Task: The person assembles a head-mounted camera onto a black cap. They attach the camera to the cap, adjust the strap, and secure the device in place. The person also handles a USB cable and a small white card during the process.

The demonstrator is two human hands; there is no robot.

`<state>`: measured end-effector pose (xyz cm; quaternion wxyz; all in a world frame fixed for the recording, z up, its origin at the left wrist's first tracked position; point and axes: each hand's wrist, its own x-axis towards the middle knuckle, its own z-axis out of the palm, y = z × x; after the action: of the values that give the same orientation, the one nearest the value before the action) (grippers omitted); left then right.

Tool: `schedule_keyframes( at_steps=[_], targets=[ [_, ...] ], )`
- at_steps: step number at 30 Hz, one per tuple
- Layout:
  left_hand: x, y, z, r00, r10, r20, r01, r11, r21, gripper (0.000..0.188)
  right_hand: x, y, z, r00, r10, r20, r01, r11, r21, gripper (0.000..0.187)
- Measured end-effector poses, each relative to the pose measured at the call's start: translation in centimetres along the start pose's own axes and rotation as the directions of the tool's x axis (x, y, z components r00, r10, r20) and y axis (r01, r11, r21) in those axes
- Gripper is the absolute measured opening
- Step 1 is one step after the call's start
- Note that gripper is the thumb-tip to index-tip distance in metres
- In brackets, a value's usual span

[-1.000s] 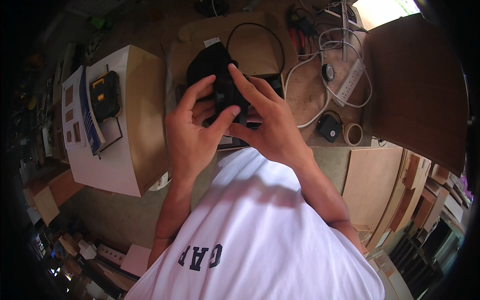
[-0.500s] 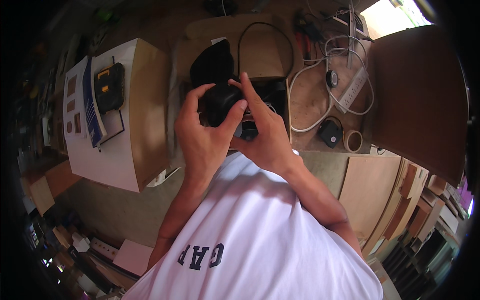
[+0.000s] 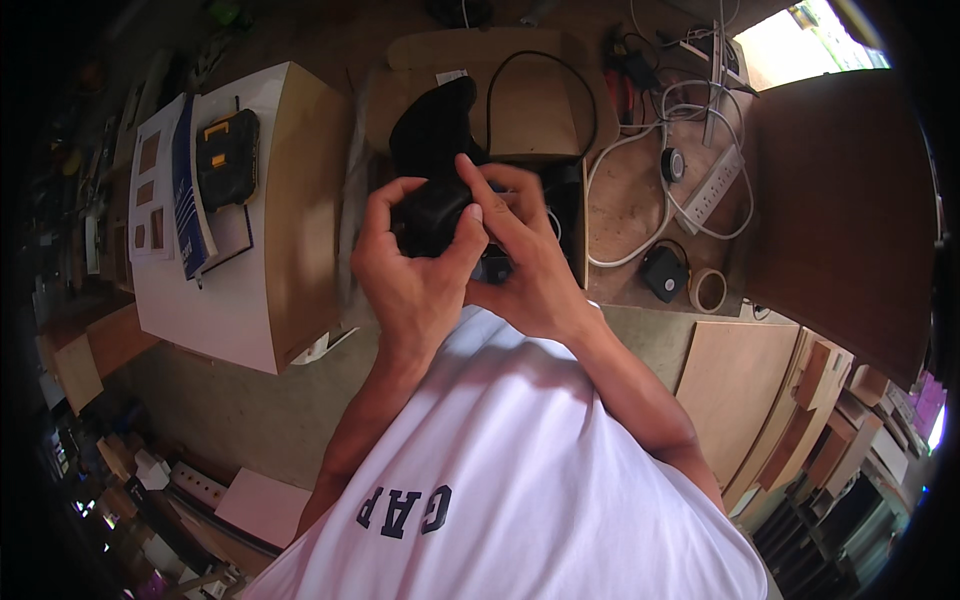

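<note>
My left hand [image 3: 405, 275] curls around a smooth, rounded black object [image 3: 432, 215], its thumb on the near right side and fingers around the left. I cannot make out its exact kind. From the right, my right hand [image 3: 537, 270] closes in against the same object, with its index finger laid along the upper right side; its other fingers are slightly blurred. Both hands are over an open cardboard box [image 3: 535, 115]. A curved black piece [image 3: 432, 125] stands up just beyond the held object. More dark items in the box are partly hidden by my hands.
A black cable [image 3: 525, 52] loops over the box's flap. To the right lie a white power strip [image 3: 713, 187] with coiled cords, a small black device [image 3: 663, 272] and a tape roll [image 3: 708, 290]. At left, a white-topped cabinet [image 3: 225, 310] bears a black-and-yellow case [image 3: 228, 160] and a blue book [image 3: 188, 220].
My right index finger has moved left over the held object, and the other right fingers have bent. My left hand keeps its hold. The view has shifted slightly.
</note>
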<state>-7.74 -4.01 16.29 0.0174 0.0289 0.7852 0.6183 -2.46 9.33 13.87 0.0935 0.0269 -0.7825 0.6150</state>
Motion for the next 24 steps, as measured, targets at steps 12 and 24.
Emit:
schedule_keyframes(
  at_steps=[12, 24],
  targets=[
    [0.3, -1.0, 0.0, 0.999, 0.039, -0.012, -0.038, 0.997, 0.065, 0.041, 0.5, 1.0, 0.1, 0.992, 0.097, 0.079, -0.106, 0.986, 0.127, 0.115],
    [1.7, 0.8, -2.0, 0.928, 0.032, 0.370, 0.102, 0.936, -0.337, 0.057, 1.3, -0.2, -1.8, 0.980, 0.183, -0.080, -0.140, 0.915, 0.379, 0.110]
  ],
)
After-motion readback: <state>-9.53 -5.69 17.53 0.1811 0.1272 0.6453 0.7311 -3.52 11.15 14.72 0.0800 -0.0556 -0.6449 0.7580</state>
